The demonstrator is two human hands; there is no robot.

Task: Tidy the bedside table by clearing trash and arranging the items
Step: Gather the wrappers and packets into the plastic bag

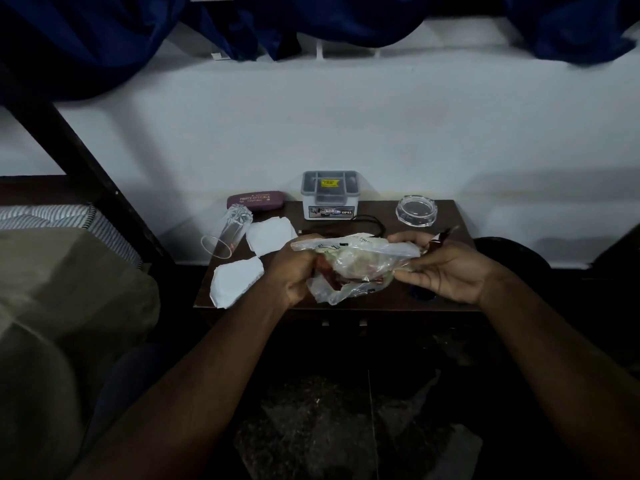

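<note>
Bag: a clear plastic bag [353,261] with wrappers inside is held in the air above the front half of the table [446,216], between both hands; I judge it serves to collect the trash.
Left hand: the left hand [291,275] grips the bag at its 9 o'clock end, fingers closed on the crumpled plastic, probably to keep the mouth gathered.
Right hand: the right hand [446,268] holds the 3 o'clock end; thumb and fingers pinch the bag edge, and a small dark red wrapper [440,239] sticks out at the fingertips. Whether it is already in the bag I cannot tell.
Napkins: two white napkins [270,235] lie at 9 o'clock from the bag; the nearer one hangs over the front left corner of the table, so it can slip off.
Glass: a clear glass [228,233] lies on its side, its mouth past the left edge; it could roll.
Back row: a maroon glasses case [255,200], a grey box [329,195] and a glass ashtray [416,210] stand at 12 o'clock by the wall; a black cable [367,223] lies just behind the bag.
Free room: the right part of the table, below the ashtray, looks mostly open. A bed [52,271] is close at 9 o'clock.
</note>
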